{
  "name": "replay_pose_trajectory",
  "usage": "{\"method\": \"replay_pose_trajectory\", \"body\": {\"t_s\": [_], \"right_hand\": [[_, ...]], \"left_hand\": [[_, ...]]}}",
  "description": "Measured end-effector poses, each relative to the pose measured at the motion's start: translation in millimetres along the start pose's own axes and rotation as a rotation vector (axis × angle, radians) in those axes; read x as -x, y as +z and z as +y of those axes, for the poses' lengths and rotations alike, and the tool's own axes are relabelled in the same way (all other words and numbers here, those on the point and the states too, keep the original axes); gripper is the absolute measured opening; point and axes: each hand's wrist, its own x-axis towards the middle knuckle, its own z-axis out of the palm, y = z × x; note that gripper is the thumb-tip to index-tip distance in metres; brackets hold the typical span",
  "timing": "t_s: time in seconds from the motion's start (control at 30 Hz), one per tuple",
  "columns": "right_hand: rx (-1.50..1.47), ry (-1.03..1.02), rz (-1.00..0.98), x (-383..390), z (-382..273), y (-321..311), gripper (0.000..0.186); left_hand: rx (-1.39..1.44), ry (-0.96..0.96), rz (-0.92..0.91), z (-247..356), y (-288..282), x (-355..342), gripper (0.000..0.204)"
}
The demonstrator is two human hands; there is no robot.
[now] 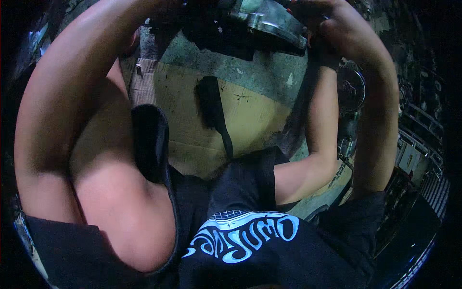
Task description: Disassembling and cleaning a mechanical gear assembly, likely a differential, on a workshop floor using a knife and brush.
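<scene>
- Silvery, rounded metal housing (274, 26) at top centre of the frame, cut by the upper edge. Lies between the two hands, nearer the right; presumably kept there so both arms can reach around it. What supports it cannot be made out.
- Bare right hand (328, 20), upper right of centre: beside the housing's right end, apparently steadying it. Fingers partly hidden and dim; cannot tell whether clamped on the metal or merely resting.
- Bare left hand (166, 6), top edge, left of centre: mostly shadow and cropped. Cannot tell whether fingers are apart or together, or what they touch.
- Black brush with a narrow handle (211, 101), centre: lies loose, handle toward the wearer, probably for an easy pick-up.
- Flat tan cardboard sheet (175, 130), under the brush, over grey-green concrete floor (288, 74); likely a ground cover against dirt.
- Bent bare legs flank the cardboard, left and right, seemingly leaving room between the knees.
- Dark round wheel-like part with a bright rim (351, 89), right of centre, beyond the right shin; perhaps set aside.
</scene>
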Motion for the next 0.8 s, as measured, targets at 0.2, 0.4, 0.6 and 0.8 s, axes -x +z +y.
{"method": "replay_pose_trajectory", "body": {"t_s": [0.2,0.4,0.6,0.8], "right_hand": [[0.217,0.257,-0.064,1,-25,-1,0.039],[0.096,0.191,-0.11,-17,25,4,0.044],[0.086,-0.041,-0.049,-3,18,-5,0.046],[0.238,-0.085,-0.077,-9,7,-21,0.047]], "left_hand": [[0.018,-0.033,-0.031,-11,-3,1,0.02],[0.122,0.101,0.058,-11,0,5,0.021],[0.079,0.01,-0.007,-7,11,-8,0.022],[0.105,0.072,0.024,-18,4,1,0.021]]}}
